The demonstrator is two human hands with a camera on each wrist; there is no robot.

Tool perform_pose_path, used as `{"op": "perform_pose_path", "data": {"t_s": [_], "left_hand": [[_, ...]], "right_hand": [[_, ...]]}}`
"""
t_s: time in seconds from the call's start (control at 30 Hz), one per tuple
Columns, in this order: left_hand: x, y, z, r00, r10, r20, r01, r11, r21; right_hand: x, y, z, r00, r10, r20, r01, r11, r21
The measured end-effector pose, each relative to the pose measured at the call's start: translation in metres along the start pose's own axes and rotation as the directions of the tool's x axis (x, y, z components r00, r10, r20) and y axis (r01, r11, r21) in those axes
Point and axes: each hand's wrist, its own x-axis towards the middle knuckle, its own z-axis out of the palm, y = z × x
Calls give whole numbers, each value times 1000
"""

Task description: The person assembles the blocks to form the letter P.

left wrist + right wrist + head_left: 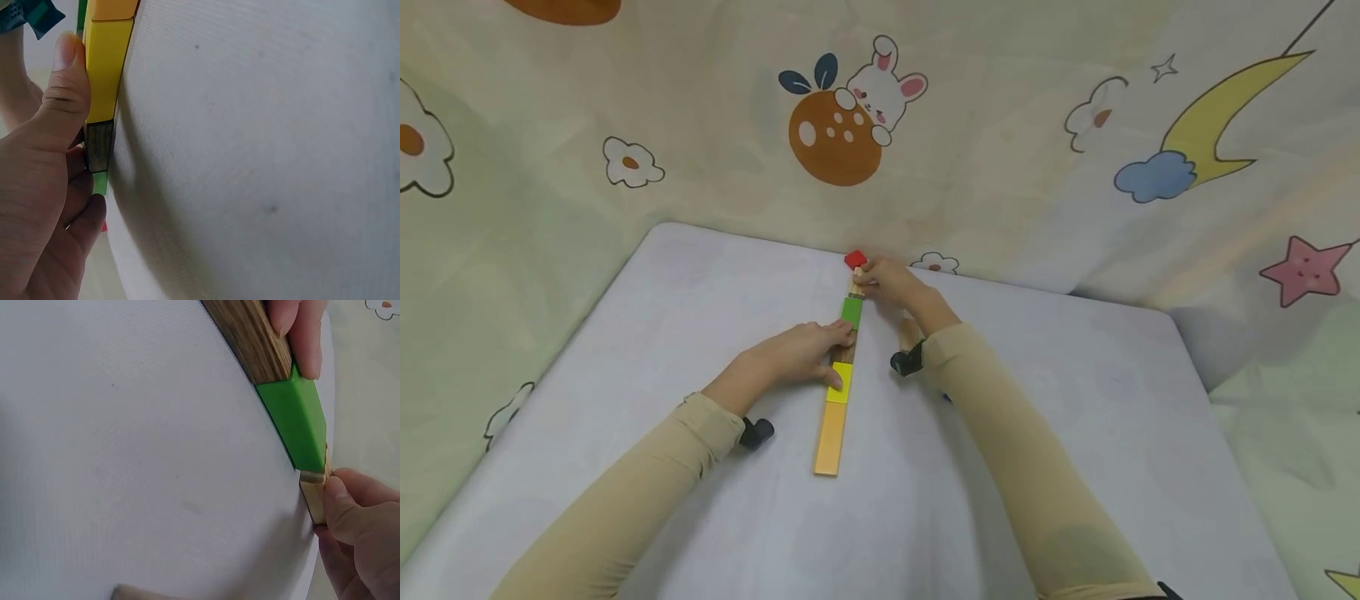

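Four blocks sit end to end in a straight row on the worktop: orange nearest the person, then yellow, dark wood, green. Row runs from mid-worktop towards the far edge; the joints I can see look touching.

Right grip pinches a light wood block at the green one's far end, thumb against fingers. Narrow dark band between those two; can't tell if it's a separate piece or just the block's end. Left grip isn't clenched: thumb laid on yellow, fingertips over dark wood and green, likely steadying the row.

Red block is past the light one, right by the far edge, turned askew to the row. Contact with its neighbour is hidden by the fingers.

Progress, my read: part-way. Near stretch looks done and straight; left is settling the light block and probably squaring up red. A loose wood block lies right of the row, partly behind the black wrist device; a bit of something blue peeks out by the right sleeve. Neither is in line.

Labels: no brand or readable text on blocks or devices. Backdrop carries cartoon prints, no lettering I can make out.
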Motion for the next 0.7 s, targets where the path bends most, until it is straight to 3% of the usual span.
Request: {"op": "perform_pose_path", "data": {"t_s": [0.33, 0.7], "left_hand": [[1, -1, 1, 1000, 11, -17, -11, 1000, 3], [-1, 2, 0, 1000, 4, -15, -5, 1000, -12]], "right_hand": [[6, 0, 5, 994, -103, -27, 102, 995, -11], [5, 1, 5, 998, -68, 4, 68, 998, 6]]}}
